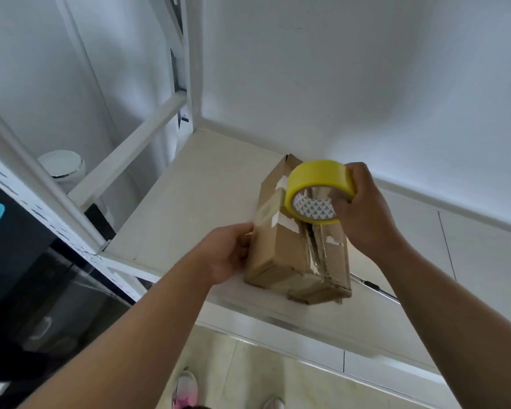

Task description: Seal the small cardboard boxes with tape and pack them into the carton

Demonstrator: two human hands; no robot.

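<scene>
A small brown cardboard box lies on the pale shelf board, its top crossed by old clear tape and torn white label scraps. My right hand grips a yellow tape roll just above the box's far end. A clear strip of tape runs from the roll down toward the box's left edge. My left hand pinches the strip's free end beside the box's left side. No carton is in view.
White metal shelf uprights and a diagonal brace stand to the left. A white wall rises behind the shelf. A dark surface lies at lower left. Tiled floor and my shoes show below the shelf edge.
</scene>
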